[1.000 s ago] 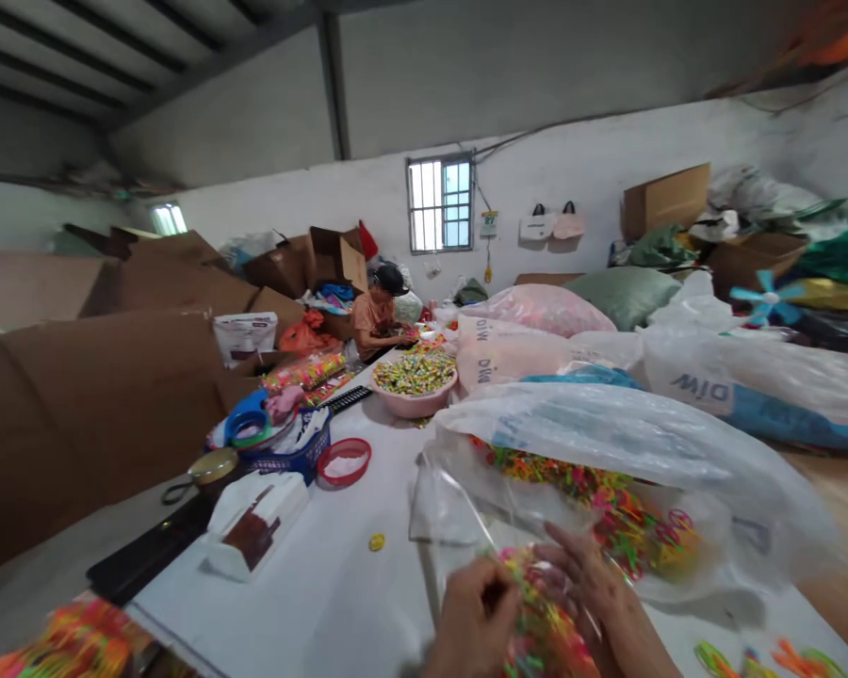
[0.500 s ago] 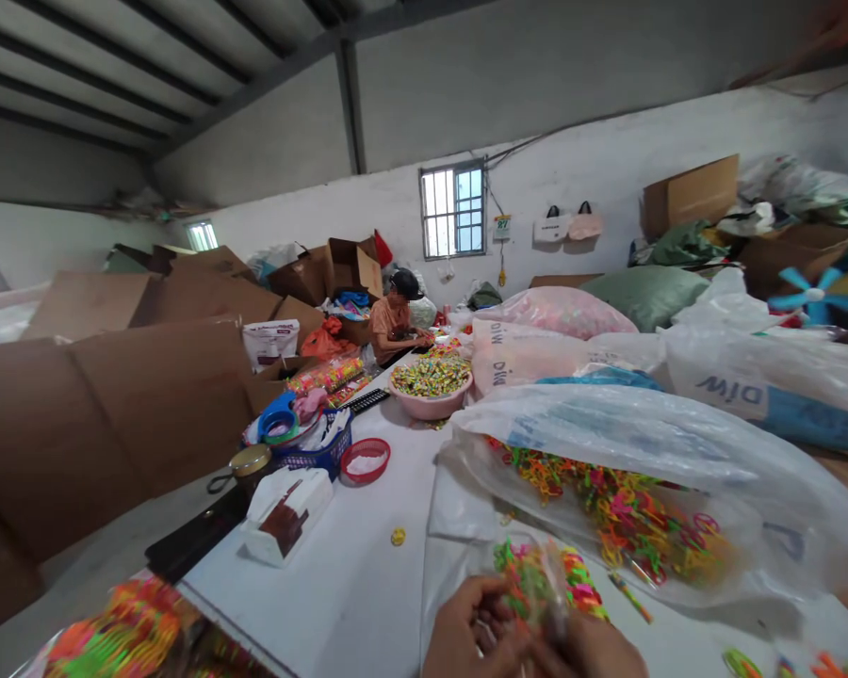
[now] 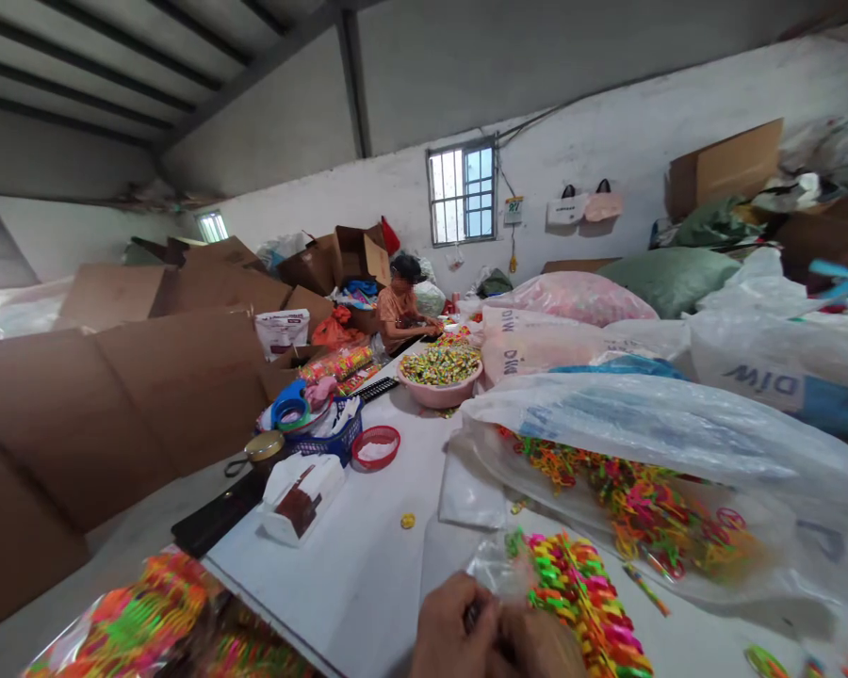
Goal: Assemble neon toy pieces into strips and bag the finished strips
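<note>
My left hand (image 3: 452, 621) and my right hand (image 3: 537, 640) are close together at the bottom middle, fingers closed on a clear plastic bag (image 3: 491, 565). A small green piece shows at the bag's far end. Rows of bright plastic pieces (image 3: 586, 598) in green, yellow, pink and orange lie just right of my hands, partly covered by my right hand. Beyond them, a large translucent sack (image 3: 628, 414) lies on its side, its mouth spilling loose coloured plastic pieces (image 3: 643, 508). My fingertips are partly hidden.
On the white table (image 3: 339, 584) are a tissue box (image 3: 302, 499), a red basket (image 3: 376, 447), a blue basket (image 3: 329, 441), a yellow piece (image 3: 408, 520) and a full pink basin (image 3: 439, 395). A co-worker (image 3: 399, 306) sits beyond. Cardboard boxes (image 3: 176, 395) stand left; packed bags (image 3: 148, 621) lie lower left.
My hands have moved slightly left and drawn together. More of the coloured rows now shows on their right. The whole view has shifted a little with my head.
</note>
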`<action>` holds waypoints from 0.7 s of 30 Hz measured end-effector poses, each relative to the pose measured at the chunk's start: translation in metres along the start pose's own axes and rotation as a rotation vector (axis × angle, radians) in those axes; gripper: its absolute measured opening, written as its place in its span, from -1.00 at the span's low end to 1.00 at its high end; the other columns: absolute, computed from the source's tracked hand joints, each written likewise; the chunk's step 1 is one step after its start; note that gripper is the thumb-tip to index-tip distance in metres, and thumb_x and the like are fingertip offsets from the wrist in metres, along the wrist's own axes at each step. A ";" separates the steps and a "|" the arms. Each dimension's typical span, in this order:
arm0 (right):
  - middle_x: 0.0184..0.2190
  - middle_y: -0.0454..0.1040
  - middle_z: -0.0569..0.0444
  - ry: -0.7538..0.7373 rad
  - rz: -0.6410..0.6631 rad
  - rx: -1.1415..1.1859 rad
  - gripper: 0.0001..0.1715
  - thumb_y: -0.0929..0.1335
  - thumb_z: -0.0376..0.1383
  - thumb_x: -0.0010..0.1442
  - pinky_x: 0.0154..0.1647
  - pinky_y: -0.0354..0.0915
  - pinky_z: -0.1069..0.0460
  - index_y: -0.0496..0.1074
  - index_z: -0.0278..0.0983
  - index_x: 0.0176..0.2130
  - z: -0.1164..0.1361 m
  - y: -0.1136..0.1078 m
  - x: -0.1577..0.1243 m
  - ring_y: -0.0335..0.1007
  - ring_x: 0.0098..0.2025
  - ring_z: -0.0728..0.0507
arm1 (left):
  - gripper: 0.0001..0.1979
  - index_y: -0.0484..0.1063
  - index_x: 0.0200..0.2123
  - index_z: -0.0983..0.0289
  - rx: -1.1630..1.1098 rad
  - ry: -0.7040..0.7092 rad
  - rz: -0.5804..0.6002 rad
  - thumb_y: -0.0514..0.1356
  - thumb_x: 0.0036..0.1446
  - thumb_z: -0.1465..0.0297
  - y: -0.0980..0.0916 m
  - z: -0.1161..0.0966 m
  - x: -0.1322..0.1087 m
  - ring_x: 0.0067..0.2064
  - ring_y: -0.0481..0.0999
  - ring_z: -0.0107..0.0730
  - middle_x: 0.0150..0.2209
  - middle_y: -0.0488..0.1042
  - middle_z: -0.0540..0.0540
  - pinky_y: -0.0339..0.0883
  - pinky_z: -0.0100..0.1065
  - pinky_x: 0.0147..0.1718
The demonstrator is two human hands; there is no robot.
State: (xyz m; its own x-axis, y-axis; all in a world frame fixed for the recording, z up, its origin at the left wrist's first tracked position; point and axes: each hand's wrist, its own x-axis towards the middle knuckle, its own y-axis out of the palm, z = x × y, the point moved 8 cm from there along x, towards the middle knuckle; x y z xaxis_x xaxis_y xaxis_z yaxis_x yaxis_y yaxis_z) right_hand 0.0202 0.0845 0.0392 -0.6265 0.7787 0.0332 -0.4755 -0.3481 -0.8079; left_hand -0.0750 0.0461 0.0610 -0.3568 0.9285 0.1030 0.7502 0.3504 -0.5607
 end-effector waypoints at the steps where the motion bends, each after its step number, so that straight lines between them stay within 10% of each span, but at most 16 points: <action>1: -0.65 0.40 0.09 -0.001 -0.003 -0.005 -0.68 0.31 -0.09 -0.01 -0.57 0.01 0.12 0.40 -0.26 -0.59 0.000 -0.006 0.002 0.30 -0.56 -0.06 | -0.77 0.37 -0.58 0.28 -0.024 -0.011 -0.025 0.12 -0.02 0.26 -0.007 0.001 0.002 -0.47 0.31 -0.42 -0.59 0.35 -0.01 0.14 -0.41 -0.44; 6: -0.66 0.35 0.15 0.081 -0.142 0.129 -0.61 0.33 -0.06 0.02 -0.55 0.02 0.14 0.32 -0.29 -0.63 -0.023 -0.062 0.014 0.23 -0.56 -0.01 | -0.63 0.25 -0.67 0.27 -0.083 -0.095 -0.059 0.15 -0.03 0.13 -0.051 0.036 0.010 -0.56 0.24 -0.47 -0.68 0.24 -0.05 0.16 -0.43 -0.52; 9: -0.62 0.41 0.14 0.112 -0.235 0.064 -0.67 0.30 -0.11 0.08 -0.50 0.08 0.13 0.37 -0.26 -0.57 -0.026 -0.078 0.017 0.30 -0.52 -0.03 | -0.73 0.42 -0.44 0.28 0.161 0.043 -0.286 0.15 -0.01 0.16 -0.089 0.046 0.005 -0.40 0.41 -0.33 -0.42 0.44 0.07 0.29 -0.37 -0.46; 12: -0.51 0.50 0.14 -0.094 -0.152 -0.088 -0.88 0.35 -0.23 0.03 -0.43 0.14 0.12 0.43 -0.21 -0.47 0.017 -0.045 0.016 0.40 -0.44 -0.06 | -0.50 0.28 0.04 0.23 0.505 0.309 -0.440 0.16 -0.02 0.31 -0.099 0.026 -0.009 0.01 0.37 -0.14 0.09 0.29 0.22 0.36 -0.23 -0.20; 15: -0.49 0.53 0.08 -0.370 0.022 -0.273 -0.93 0.38 -0.33 -0.05 -0.43 0.18 0.11 0.45 -0.22 -0.42 0.072 0.009 0.005 0.43 -0.42 -0.10 | -0.55 0.32 0.01 0.13 0.683 0.573 -0.160 0.11 -0.01 0.48 -0.070 0.006 -0.018 0.02 0.37 -0.20 0.02 0.37 0.13 0.29 -0.22 -0.07; 17: -0.46 0.54 0.06 -0.427 0.067 -0.352 -0.88 0.38 -0.37 -0.05 -0.41 0.19 0.10 0.45 -0.23 -0.38 0.084 0.028 0.002 0.44 -0.40 -0.12 | -0.70 0.43 -0.19 0.13 0.637 0.545 -0.032 0.05 0.04 0.51 -0.065 0.005 -0.019 -0.17 0.46 -0.30 -0.23 0.48 0.08 0.32 -0.29 -0.16; 21: -0.39 0.54 0.06 -0.234 -0.005 -0.333 -0.77 0.31 -0.43 0.01 -0.34 0.18 0.09 0.45 -0.20 -0.29 0.038 0.005 0.031 0.45 -0.31 -0.14 | -0.75 0.43 -0.27 0.21 0.234 0.193 -0.155 -0.03 0.19 0.34 -0.089 0.006 -0.005 -0.31 0.45 -0.35 -0.38 0.44 0.08 0.32 -0.35 -0.30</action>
State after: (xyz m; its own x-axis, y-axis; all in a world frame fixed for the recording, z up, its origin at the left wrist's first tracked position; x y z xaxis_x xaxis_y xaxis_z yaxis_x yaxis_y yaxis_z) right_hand -0.0251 0.0874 0.0586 -0.7668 0.6264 0.1399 -0.2771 -0.1265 -0.9525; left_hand -0.1436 0.0096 0.1055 -0.3277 0.8803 0.3431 0.5396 0.4724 -0.6969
